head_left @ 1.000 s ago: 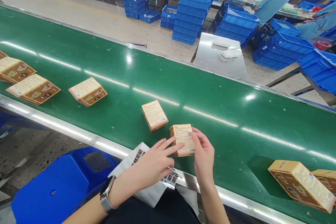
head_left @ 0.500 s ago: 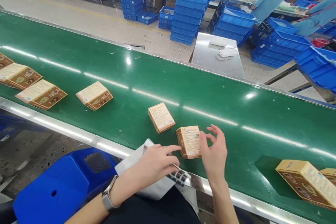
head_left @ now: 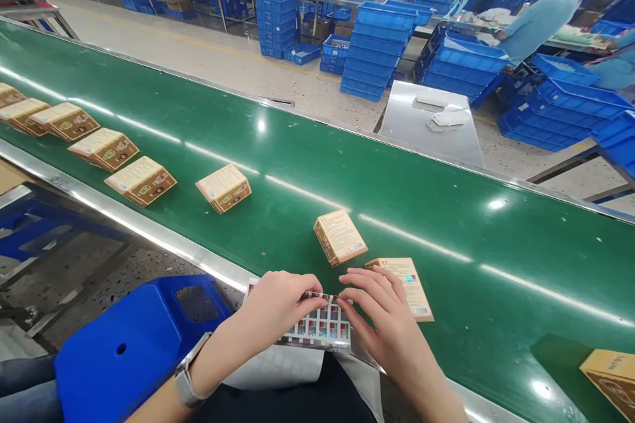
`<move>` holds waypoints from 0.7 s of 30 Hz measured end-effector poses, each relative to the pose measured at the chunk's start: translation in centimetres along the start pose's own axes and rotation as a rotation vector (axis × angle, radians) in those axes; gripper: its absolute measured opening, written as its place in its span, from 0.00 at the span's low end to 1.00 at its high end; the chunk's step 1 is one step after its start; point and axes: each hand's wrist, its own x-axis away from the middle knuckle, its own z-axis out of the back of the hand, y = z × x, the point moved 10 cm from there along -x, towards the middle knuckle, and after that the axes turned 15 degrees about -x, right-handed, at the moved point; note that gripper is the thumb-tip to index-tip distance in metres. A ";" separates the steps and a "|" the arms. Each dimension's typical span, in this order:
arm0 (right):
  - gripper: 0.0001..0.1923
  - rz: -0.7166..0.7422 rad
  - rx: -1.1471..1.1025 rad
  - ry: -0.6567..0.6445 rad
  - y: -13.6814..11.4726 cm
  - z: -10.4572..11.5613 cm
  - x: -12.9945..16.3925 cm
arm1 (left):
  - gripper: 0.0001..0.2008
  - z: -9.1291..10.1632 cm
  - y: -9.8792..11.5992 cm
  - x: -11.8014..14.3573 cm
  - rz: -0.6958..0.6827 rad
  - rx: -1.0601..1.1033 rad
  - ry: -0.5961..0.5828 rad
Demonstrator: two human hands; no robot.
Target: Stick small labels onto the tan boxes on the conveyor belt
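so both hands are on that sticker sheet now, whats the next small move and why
Probably peel one sticker off the sticker sheet. Both the left hand and the right hand rest their fingertips on it at the near rail, and the small box lies flat on the green belt just past the right hand, within easy reach. Whether a sticker is already lifted cannot be told.
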 end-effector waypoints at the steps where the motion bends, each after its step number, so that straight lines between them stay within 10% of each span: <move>1: 0.07 0.011 -0.017 -0.009 -0.2 -0.2 0.0 | 0.09 -0.1 -0.3 0.0 0.019 -0.006 -0.004; 6: 0.03 -0.242 -0.270 0.153 4.7 0.9 -0.5 | 0.08 -0.2 -2.3 0.1 0.125 -0.072 -0.027; 12: 0.53 -0.622 -0.217 0.349 12.7 0.0 -0.6 | 0.05 -0.7 -0.9 0.8 -0.160 0.050 0.013; 21: 0.31 -0.711 -0.561 0.589 13.0 -0.3 2.4 | 0.04 -2.6 2.2 0.3 -0.428 -0.015 0.084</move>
